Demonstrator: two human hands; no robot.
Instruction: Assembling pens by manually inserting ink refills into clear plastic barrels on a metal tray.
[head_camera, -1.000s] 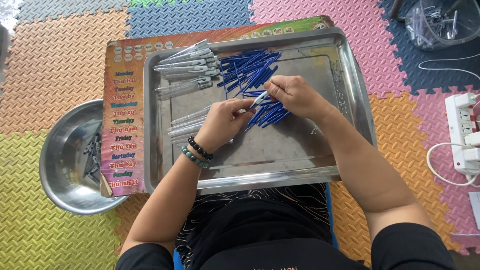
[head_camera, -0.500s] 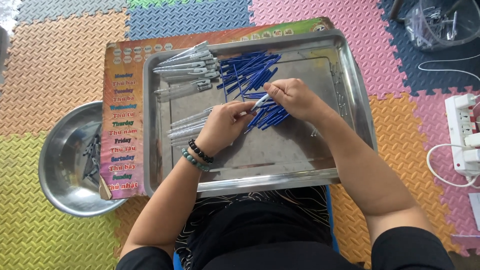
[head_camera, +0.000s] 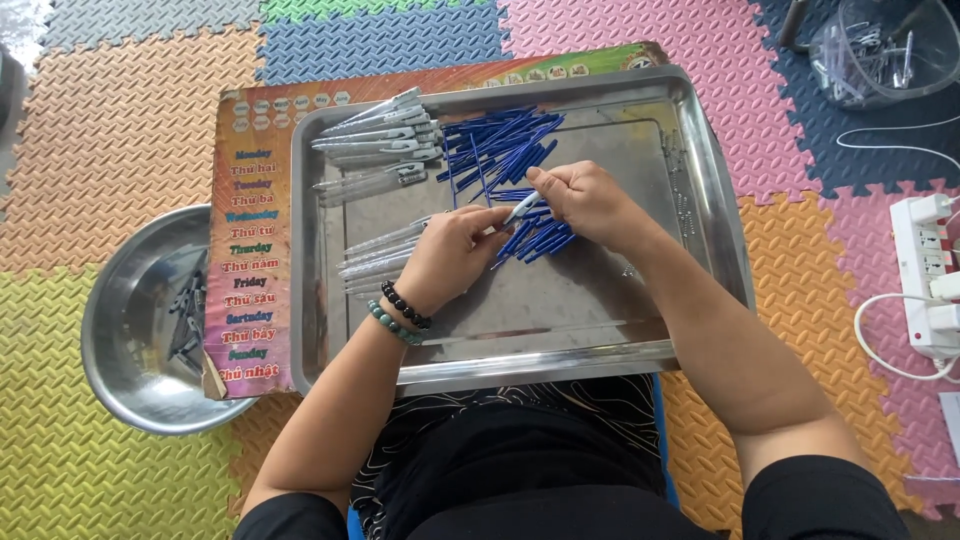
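Both hands meet over the middle of a steel tray (head_camera: 700, 190). My left hand (head_camera: 450, 255), with two bead bracelets on the wrist, and my right hand (head_camera: 585, 200) together hold one clear pen barrel (head_camera: 522, 208) by its two ends. Under the hands lies a pile of blue pen refills (head_camera: 500, 145) that spreads toward the tray's far side. Clear pen barrels (head_camera: 380, 130) lie in a row at the tray's far left, and more clear barrels (head_camera: 375, 255) lie just left of my left hand.
The tray rests on a colourful printed board (head_camera: 250, 250) over foam floor mats. A round steel bowl (head_camera: 120, 330) with small dark parts sits to the left. A clear plastic tub (head_camera: 880, 45) stands far right, and a white power strip (head_camera: 925, 270) with cables lies at the right edge.
The hands stay together over the refill pile, with only small finger movements on the barrel. Nothing else has moved.
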